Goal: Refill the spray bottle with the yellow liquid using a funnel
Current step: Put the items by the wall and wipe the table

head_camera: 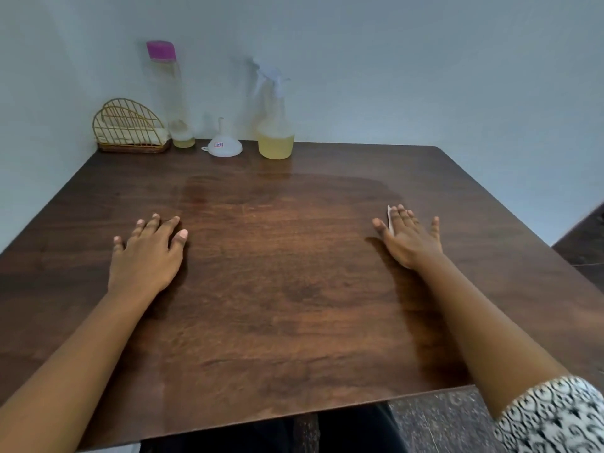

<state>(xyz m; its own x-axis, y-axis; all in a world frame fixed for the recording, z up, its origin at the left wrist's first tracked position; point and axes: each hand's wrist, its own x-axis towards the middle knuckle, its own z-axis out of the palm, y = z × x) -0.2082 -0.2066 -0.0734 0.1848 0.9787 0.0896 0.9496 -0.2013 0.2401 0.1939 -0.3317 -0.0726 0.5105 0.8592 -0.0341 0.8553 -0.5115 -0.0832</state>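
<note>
Lying spread flat mid-frame, left hand (147,253) and right hand (408,238) looked poised to start; the right covered perhaps a tissue (389,219).

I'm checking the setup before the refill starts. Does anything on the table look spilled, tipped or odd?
Nothing looks spilled or tipped. The funnel sits upside down, spout up, between the pink-capped bottle and the spray bottle. A white scrap peeks out from under the right hand, which lies flat on the table.
</note>
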